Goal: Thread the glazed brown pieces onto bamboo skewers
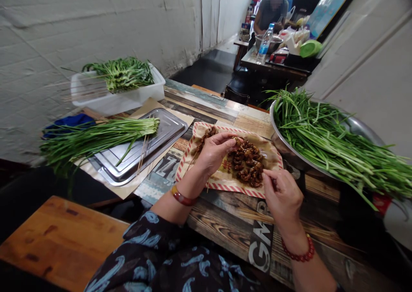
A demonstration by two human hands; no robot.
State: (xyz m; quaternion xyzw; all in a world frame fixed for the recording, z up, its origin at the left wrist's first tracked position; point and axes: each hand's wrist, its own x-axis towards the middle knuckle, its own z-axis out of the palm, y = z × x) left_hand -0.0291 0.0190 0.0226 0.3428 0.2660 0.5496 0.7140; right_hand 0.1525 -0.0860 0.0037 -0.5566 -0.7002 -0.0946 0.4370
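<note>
My left hand (215,152) is over a paper-lined tray (189,165) with a red-and-white striped edge. Its thumb and fingers pinch together at a glossy brown piece of food (237,141). Beside and below those fingertips lies a heap of similar sauced brown pieces (249,167); a smaller clump (209,133) sits at the tray's far left. My right hand (283,193) is at the tray's right edge, fingers curled into a pinch near the heap. Whatever is between these fingers is too small or hidden to name.
Bare wooden skewers (254,215) lie in front of the tray. To the left, green chives (128,131) rest on a metal tray (116,174); behind is a white tub (154,90) of skewered greens. A steel bowl (283,148) heaped with chives stands right. Another person sits at the far table.
</note>
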